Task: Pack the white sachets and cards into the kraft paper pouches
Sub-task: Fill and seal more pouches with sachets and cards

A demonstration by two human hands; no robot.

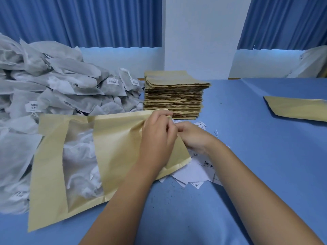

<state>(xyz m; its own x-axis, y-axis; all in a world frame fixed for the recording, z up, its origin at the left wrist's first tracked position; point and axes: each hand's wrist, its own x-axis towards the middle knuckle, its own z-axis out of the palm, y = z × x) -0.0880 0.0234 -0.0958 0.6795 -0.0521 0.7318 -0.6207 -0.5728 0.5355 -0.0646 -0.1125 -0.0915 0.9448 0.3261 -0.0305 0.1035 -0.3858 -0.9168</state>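
Note:
A kraft paper pouch (115, 144) lies flat in front of me with its mouth to the right. Through its clear window a white sachet (79, 163) shows inside. My left hand (156, 138) grips the pouch at its open right end. My right hand (192, 137) is at the same mouth, fingers curled against the left hand; what it pinches is hidden. Loose white cards (192, 174) lie scattered under and beside the pouch mouth. A large heap of white sachets (53, 85) with barcode labels fills the left.
A tall stack of kraft pouches (174, 96) stands just behind my hands. Another kraft pouch (299, 108) lies flat at the right on the blue table cover (247, 174). Blue curtains and a white pillar are behind.

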